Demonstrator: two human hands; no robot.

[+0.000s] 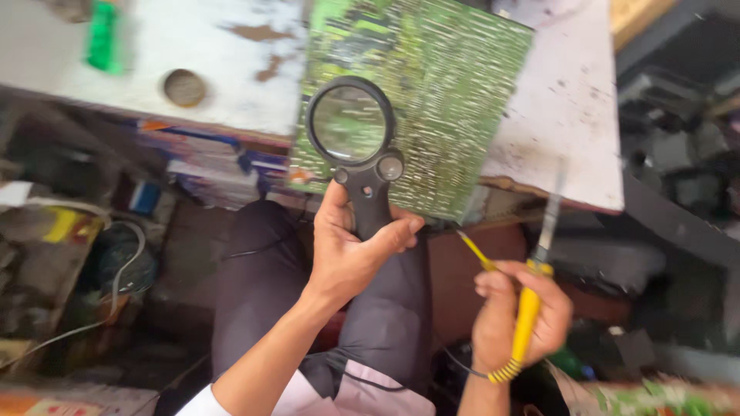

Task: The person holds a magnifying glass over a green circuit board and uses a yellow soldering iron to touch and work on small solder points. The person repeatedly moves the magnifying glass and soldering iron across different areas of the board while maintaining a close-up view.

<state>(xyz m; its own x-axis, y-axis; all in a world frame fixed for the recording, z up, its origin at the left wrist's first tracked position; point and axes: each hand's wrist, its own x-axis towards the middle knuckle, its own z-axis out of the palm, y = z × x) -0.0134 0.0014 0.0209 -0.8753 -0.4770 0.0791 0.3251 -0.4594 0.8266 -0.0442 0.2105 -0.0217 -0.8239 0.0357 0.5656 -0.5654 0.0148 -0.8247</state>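
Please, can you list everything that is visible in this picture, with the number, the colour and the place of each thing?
circuit board: one, green, lying on the white table, its near edge over the table's edge
magnifying glass: one, black, held over the circuit board
soldering iron: one, yellow handle, held right of the board, tip up
table: one, white with worn spots, at the top
round lid: one, dull metal, on the table at left
green object: one, blurred, top left on the table
cables: several, pale, in the clutter at left
left hand: fingers around the magnifying glass handle
right hand: fingers around the soldering iron
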